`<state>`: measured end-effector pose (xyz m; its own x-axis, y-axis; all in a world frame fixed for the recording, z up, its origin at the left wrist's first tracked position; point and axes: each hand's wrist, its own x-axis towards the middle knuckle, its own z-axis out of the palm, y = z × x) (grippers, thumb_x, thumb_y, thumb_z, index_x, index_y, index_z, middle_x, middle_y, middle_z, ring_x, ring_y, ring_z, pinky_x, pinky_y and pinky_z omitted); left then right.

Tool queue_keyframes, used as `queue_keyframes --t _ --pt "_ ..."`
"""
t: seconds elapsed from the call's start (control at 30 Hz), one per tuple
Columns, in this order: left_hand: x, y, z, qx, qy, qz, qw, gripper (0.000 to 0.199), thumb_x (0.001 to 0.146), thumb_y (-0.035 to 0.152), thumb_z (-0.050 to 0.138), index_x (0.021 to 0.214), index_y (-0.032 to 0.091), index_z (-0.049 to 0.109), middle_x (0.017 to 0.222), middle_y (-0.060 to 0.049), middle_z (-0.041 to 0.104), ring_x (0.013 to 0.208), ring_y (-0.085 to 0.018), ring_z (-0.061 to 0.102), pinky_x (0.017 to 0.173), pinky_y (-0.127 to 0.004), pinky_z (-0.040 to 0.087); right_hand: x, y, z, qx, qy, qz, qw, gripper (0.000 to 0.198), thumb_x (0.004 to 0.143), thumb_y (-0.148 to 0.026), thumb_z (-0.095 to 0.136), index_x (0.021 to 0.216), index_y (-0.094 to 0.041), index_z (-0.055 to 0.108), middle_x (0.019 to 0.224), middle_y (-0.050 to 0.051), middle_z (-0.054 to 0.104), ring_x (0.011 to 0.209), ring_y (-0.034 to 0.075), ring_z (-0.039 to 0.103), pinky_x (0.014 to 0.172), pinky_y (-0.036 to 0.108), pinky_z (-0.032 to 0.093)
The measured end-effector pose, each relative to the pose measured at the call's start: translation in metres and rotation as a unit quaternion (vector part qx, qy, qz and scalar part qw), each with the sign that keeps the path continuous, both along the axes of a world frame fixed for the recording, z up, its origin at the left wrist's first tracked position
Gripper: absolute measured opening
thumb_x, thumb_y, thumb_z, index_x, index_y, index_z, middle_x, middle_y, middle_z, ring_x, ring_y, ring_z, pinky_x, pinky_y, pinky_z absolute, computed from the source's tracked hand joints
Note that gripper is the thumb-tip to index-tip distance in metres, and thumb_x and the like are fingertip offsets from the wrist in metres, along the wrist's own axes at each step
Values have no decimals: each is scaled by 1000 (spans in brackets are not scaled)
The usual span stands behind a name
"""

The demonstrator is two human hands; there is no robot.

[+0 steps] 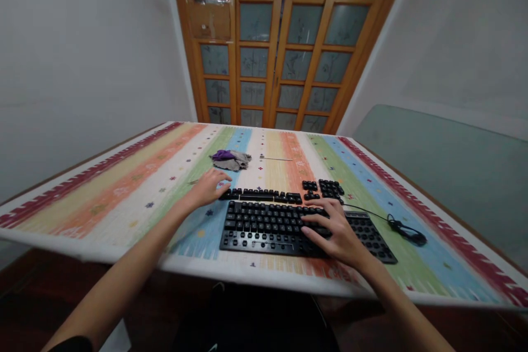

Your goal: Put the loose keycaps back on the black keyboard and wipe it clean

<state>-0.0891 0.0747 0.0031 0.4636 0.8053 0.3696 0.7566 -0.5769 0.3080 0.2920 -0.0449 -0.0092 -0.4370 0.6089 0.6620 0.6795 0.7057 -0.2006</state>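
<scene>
A black keyboard (pixel 264 226) lies near the table's front edge, many of its key positions showing bare switch stems. Behind it, loose black keycaps (pixel 258 193) stand in a row, with the space bar among them. My left hand (pixel 208 186) is at the left end of that row, its thumb at the end keycaps and its fingers apart. Over the keyboard's right half rests my right hand (pixel 333 228), fingers spread and nothing visible in them. More loose keycaps (pixel 330 187) sit in small groups beyond the right hand.
A grey and purple cloth (pixel 231 160) lies behind the keycap row. To its right is a thin rod-like tool (pixel 277 159). The coiled black cable (pixel 406 231) lies right of the keyboard. A striped cloth (pixel 165 176) covers the table; walls stand at both sides.
</scene>
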Motion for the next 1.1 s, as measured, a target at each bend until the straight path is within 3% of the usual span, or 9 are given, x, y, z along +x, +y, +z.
queue_keyframes --t 0.13,0.33,0.6,0.7,0.83,0.93,1.1 --pt "-22 10 -12 -28 -1 4 1000 30 92 41 54 96 20 74 103 -9 73 101 -28 64 99 -45 49 -19 11 6 -7 1 22 1000 12 93 -31 66 98 -25 75 122 11 66 117 32 55 102 57 46" --pt "-27 12 -25 -53 -17 -8 998 33 92 48 55 89 21 74 98 -9 74 96 -27 67 94 -46 54 -44 22 15 -23 -13 51 998 13 94 -31 64 95 -25 76 121 10 66 113 30 56 100 55 47" --pt "-29 6 -19 -36 -51 8 998 35 98 47 49 93 19 69 100 -9 70 101 -27 64 98 -48 49 -72 35 16 -47 -6 96 994 15 97 -28 61 95 -23 75 116 10 67 111 28 57 98 49 48" --pt "-26 -12 -9 -3 -76 -7 997 32 102 43 46 99 20 68 103 -8 69 103 -26 63 98 -47 49 -86 38 14 -46 -4 112 993 14 97 -28 62 99 -23 74 114 10 68 109 27 57 98 49 48" --pt "-20 -51 -4 12 -64 -78 995 26 105 37 46 105 21 66 101 -6 69 99 -22 64 94 -39 51 -107 37 10 -41 -7 141 989 16 97 -27 61 108 -20 71 110 10 70 106 26 57 95 47 49" --pt "-18 -81 -12 19 -48 -125 991 25 106 33 44 108 19 65 97 -6 68 93 -20 63 86 -34 52 -120 33 5 -38 -9 168 985 20 97 -26 62 113 -18 69 107 10 71 102 25 57 91 44 50" --pt "-15 -111 -32 30 -40 -145 988 22 107 28 45 111 18 64 96 -7 67 90 -19 61 81 -32 53 -135 27 -9 -13 -17 230 973 16 99 -25 58 106 -18 70 100 8 71 92 21 57 83 38 49"
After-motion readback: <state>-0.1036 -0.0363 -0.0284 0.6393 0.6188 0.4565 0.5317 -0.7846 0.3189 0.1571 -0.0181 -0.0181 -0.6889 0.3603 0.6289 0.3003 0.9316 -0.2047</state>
